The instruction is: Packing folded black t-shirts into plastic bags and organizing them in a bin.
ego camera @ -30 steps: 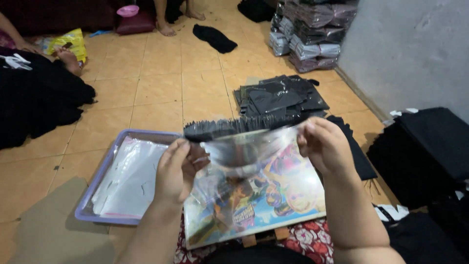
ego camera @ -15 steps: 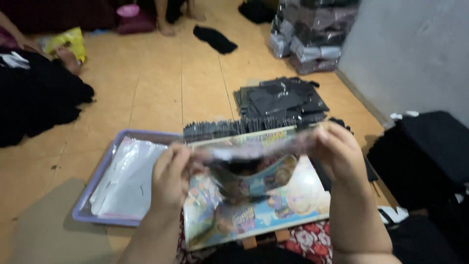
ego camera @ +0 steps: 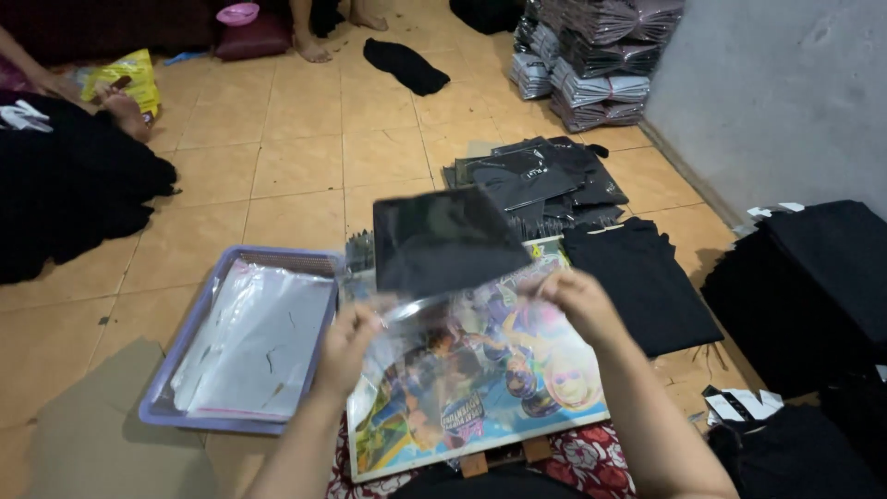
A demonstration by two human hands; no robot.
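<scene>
Head view: both hands, left hand [ego camera: 346, 344] and right hand [ego camera: 575, 300], are gripping a glossy clear plastic bag [ego camera: 434, 305], its dark flap standing upright.

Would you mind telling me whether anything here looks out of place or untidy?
One black garment lies crumpled alone on the tiles, apart from the stacks. The packets nearer the hands sit in a loose, skewed pile. Nothing looks spilled or damaged.
</scene>
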